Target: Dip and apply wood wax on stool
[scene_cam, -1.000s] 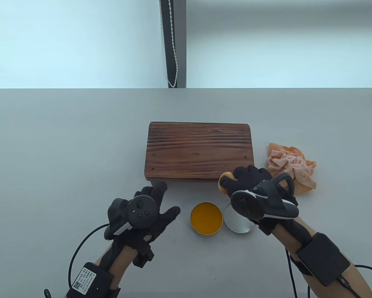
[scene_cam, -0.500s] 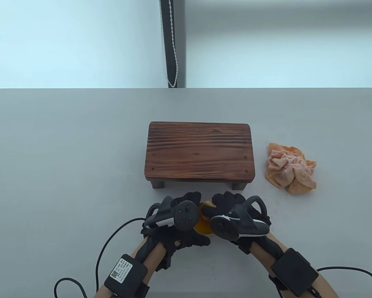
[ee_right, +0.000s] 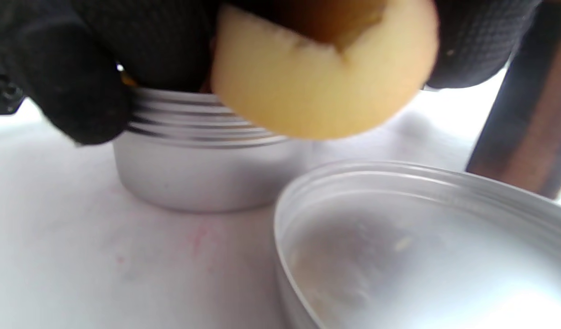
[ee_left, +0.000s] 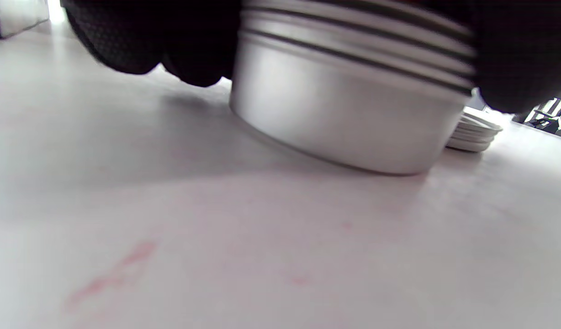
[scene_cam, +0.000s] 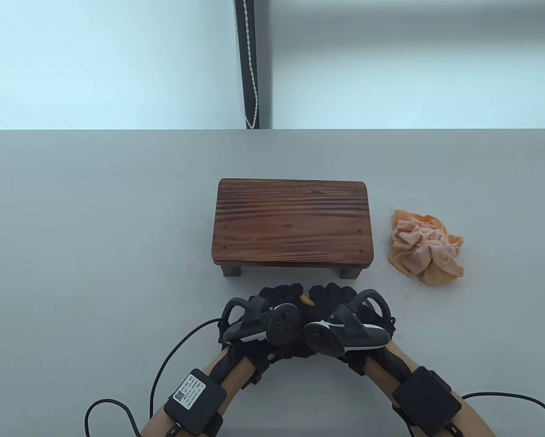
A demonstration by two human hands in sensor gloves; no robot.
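Two hands (scene_cam: pixel 306 314) hiding tin (ee_left: pixel 349 109), wrist-view only

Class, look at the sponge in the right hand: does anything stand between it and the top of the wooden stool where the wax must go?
Nothing visible does. The sponge, pinched by the right hand, sits at the wax tin; the stool lies just beyond, its top bare. The cloth lies off to its right.

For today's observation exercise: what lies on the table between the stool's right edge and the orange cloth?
Nothing: in the table view, only bare grey table separates the stool from the crumpled orange cloth; the two lie apart.
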